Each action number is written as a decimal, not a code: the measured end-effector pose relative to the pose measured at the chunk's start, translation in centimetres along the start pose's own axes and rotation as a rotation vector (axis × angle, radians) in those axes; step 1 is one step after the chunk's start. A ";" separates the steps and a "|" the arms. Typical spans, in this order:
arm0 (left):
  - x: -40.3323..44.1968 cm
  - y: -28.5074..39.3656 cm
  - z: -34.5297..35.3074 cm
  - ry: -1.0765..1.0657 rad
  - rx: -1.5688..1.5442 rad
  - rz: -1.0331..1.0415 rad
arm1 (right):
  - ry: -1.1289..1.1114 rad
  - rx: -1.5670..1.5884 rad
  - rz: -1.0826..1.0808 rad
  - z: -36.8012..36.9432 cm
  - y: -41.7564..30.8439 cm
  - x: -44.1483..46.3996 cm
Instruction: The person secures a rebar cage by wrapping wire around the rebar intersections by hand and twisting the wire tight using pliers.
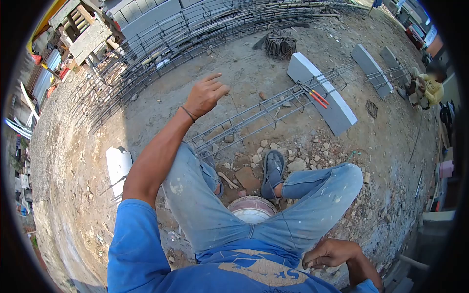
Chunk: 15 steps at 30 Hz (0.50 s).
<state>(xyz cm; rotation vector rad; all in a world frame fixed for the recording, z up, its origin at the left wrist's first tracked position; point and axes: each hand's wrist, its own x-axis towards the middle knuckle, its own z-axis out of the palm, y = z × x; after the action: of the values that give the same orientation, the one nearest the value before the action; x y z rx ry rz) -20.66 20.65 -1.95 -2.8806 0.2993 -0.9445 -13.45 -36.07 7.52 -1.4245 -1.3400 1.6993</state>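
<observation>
Through my remote feed, the ground (161,117) is bare, dusty earth, littered with broken stone around the wearer's shoes. A narrow rebar cage (266,111) crosses in front, resting over a pale block (337,111), with orange-handled pincers (318,99) lying where the two meet. Longer cages (161,44) lie stacked behind, and a person in yellow (431,90) sits low at the far right. I see the left hand (206,96) raised above the cage's near end, fingers bent, pinching a thin wire (233,101) that hangs down (hard to trace against the dirt). The right hand (331,254) is half curled beside the waist; I cannot tell whether it grips anything.
</observation>
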 end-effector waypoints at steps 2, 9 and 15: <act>-0.8 -0.4 0.1 0.117 -0.009 -0.049 | 0.299 0.532 -0.467 -0.9 -1.5 -2.4; 1.2 1.0 -1.4 0.140 0.013 -0.036 | 1.037 -0.784 0.575 -4.9 1.8 -4.4; 0.9 0.4 -1.1 0.150 0.082 -0.023 | -0.453 0.277 0.008 -0.9 -0.4 0.2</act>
<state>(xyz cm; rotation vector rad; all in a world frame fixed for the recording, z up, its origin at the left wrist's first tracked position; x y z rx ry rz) -20.68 20.03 -0.57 -2.7511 0.2332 -1.1514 -12.79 -35.44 7.87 -0.9232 -1.2520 2.2024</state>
